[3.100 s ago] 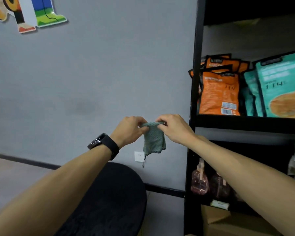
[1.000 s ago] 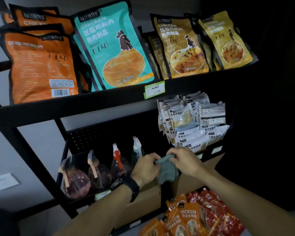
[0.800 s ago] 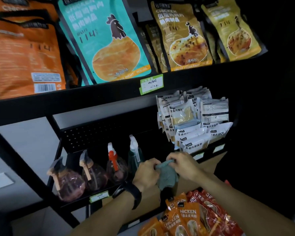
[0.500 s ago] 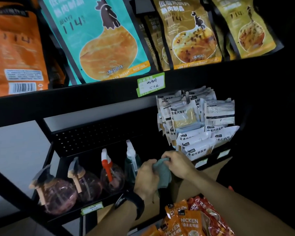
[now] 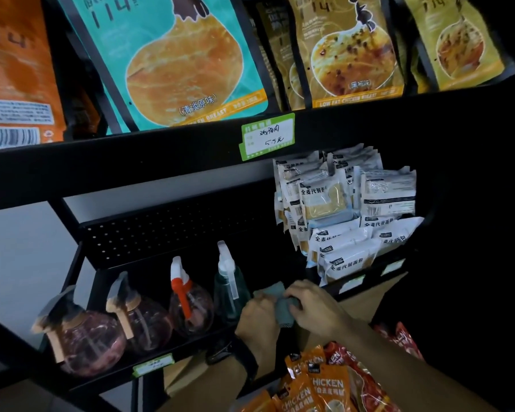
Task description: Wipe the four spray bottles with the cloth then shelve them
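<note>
Several spray bottles stand in a row on the black lower shelf (image 5: 173, 346): two round pinkish ones with tan triggers (image 5: 87, 340) (image 5: 144, 322), a round one with a red-and-white trigger (image 5: 191, 307), and a dark green one with a white trigger (image 5: 229, 285). The grey-green cloth (image 5: 283, 312) is bunched between my hands, just right of the green bottle. My left hand (image 5: 257, 318), with a black watch on its wrist, grips the cloth's left side. From the right, my right hand (image 5: 315, 307) pinches the cloth.
White bread packets (image 5: 348, 221) fill the shelf to the right of my hands. Large chicken pouches (image 5: 173, 60) stand on the upper shelf above a green price tag (image 5: 266, 136). Orange and red chicken packs (image 5: 324, 385) lie below. A grey wall shows on the left.
The view has turned from the wall to the shelf and drawn closer. Both hands, still holding the cloth, have lowered to the bottle shelf beside the green bottle.
</note>
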The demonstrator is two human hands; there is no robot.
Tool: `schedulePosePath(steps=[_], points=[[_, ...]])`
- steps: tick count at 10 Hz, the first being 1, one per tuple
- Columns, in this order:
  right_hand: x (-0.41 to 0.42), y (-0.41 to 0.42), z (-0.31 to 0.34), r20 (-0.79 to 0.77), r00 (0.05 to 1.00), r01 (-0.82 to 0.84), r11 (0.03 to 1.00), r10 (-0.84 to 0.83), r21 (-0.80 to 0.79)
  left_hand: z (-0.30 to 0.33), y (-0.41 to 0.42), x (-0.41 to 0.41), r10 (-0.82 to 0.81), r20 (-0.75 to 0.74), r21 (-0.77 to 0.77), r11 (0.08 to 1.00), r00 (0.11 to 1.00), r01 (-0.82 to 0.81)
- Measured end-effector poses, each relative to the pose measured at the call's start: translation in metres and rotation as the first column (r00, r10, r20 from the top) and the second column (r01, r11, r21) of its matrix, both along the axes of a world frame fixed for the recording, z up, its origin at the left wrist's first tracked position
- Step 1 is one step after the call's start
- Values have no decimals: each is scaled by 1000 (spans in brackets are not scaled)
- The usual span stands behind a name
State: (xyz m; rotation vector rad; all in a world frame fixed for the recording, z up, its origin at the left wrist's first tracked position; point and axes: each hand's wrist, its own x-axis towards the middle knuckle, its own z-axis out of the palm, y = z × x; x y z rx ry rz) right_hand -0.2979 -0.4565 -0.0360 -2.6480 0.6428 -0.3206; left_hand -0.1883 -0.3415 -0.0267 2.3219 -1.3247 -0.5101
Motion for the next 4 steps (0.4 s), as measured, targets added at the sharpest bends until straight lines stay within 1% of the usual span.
schedulePosePath(steps=[1, 2, 3, 4], points=[[-2, 0, -3, -21, 1000, -21, 999, 20, -39, -9, -1, 1, -2, 76, -30, 1000, 997, 5], [-2, 8, -3, -52, 999, 12, 997, -16, -72, -11, -2, 3, -22, 9, -41, 999, 1000, 22], [2, 13, -5, -80, 996, 40, 996, -47, -86, -15, -4, 1, -31, 59, -25, 999, 998, 33], [2, 13, 3, -83, 994, 69, 994, -76, -85, -3, -5, -1, 9, 206, -105, 994, 979, 13]])
